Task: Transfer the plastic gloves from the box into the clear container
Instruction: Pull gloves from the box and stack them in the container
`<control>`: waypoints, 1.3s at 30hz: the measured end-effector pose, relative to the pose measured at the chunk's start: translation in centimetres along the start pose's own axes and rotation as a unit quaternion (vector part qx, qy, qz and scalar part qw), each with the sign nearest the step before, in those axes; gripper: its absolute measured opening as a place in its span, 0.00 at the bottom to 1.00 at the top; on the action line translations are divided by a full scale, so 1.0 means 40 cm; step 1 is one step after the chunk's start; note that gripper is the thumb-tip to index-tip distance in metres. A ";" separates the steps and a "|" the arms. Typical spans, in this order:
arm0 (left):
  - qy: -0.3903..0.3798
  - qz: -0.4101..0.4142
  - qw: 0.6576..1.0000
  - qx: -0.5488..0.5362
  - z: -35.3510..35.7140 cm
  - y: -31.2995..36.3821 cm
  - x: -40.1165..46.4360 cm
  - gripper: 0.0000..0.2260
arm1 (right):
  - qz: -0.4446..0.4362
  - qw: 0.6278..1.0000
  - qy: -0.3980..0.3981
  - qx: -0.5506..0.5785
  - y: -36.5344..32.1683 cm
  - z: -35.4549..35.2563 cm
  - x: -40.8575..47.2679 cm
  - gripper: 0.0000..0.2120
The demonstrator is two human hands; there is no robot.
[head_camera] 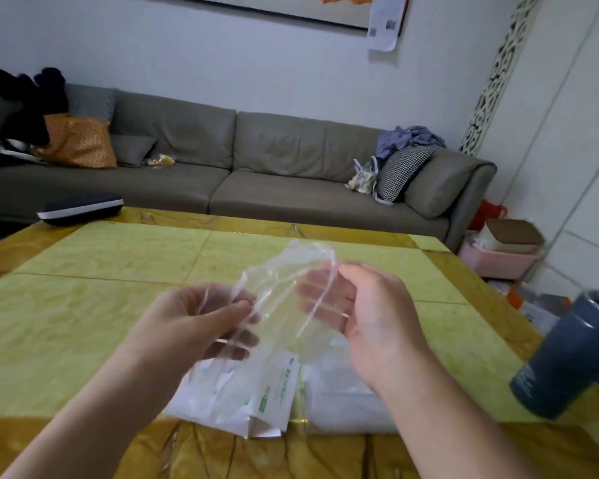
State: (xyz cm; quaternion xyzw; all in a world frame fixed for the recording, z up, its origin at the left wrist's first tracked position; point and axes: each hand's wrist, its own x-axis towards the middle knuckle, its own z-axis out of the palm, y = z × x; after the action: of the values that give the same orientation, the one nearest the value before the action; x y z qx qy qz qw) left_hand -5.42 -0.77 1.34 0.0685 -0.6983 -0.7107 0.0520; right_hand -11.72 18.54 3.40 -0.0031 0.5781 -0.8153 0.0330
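A thin clear plastic glove is stretched in the air between both hands above the table. My left hand pinches its lower left edge between thumb and fingers. My right hand holds the glove's right side, its fingers showing through the film. Beneath the hands lies the white glove box with green print, its end flaps open toward me. Right of the box stands the clear container, holding pale crumpled plastic; my right forearm hides part of it.
A yellow-green marble table with brown edging carries everything. A dark blue cylindrical can stands at the right edge. A dark flat case lies at the far left corner. Behind the table are a grey sofa and a pink bin.
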 end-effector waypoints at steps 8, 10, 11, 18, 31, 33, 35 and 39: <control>-0.097 0.007 0.979 0.177 0.082 0.051 0.059 0.05 | 0.067 0.953 -0.119 -0.270 -0.072 -0.183 0.036 0.19; -0.104 -0.003 0.973 0.205 0.099 0.068 0.085 0.06 | 0.033 0.938 -0.088 -0.333 -0.057 -0.208 0.046 0.08; -0.090 -0.006 0.973 0.213 0.108 0.073 0.102 0.07 | 0.024 0.942 -0.063 -0.329 -0.047 -0.224 0.053 0.06; 0.199 0.347 0.794 0.457 0.214 0.035 0.108 0.11 | 0.039 0.953 0.065 -0.294 0.014 -0.311 0.096 0.05; -0.199 -0.029 0.798 0.568 0.401 -0.152 0.173 0.19 | 0.012 0.801 0.049 -0.597 0.046 -0.361 0.097 0.09; -0.234 -0.043 0.772 0.590 0.415 -0.147 0.183 0.25 | 0.007 0.773 0.051 -0.632 0.044 -0.359 0.097 0.09; -0.265 -0.063 0.746 0.607 0.431 -0.148 0.190 0.31 | 0.006 0.747 0.053 -0.662 0.036 -0.355 0.095 0.09; -0.276 -0.095 0.748 0.596 0.448 -0.154 0.207 0.30 | -0.012 0.704 0.058 -0.708 0.003 -0.339 0.074 0.13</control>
State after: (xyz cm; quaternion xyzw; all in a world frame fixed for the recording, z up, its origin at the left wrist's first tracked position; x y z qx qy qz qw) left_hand -16.49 15.60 -4.73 -0.0478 -0.9537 -0.1390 -0.2625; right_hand -15.25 31.11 -1.32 0.0147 0.9860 -0.1648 -0.0216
